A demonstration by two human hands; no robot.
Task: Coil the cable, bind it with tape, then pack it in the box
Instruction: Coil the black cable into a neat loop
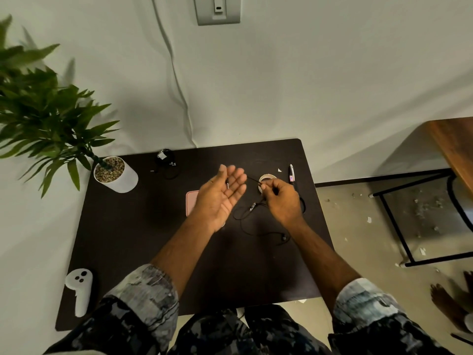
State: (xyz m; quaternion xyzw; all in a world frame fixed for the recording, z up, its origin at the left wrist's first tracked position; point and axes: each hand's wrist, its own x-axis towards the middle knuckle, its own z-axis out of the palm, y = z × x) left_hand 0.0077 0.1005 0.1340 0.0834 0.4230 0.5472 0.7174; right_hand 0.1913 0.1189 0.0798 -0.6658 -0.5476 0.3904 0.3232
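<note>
two bare hands over matte dark table (143,252): left hand (220,198) fingers straight, right hand (282,199) pinching thin black cable (245,228)

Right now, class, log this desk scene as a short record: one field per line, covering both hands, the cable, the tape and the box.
left hand: open, palm up, cable plug end lying across its fingers
right hand: pinches the cable
cable: thin, black, mostly loose on the dark table, not yet coiled
tape roll: white, behind the right hand
box: pink, partly hidden by the left hand
</note>
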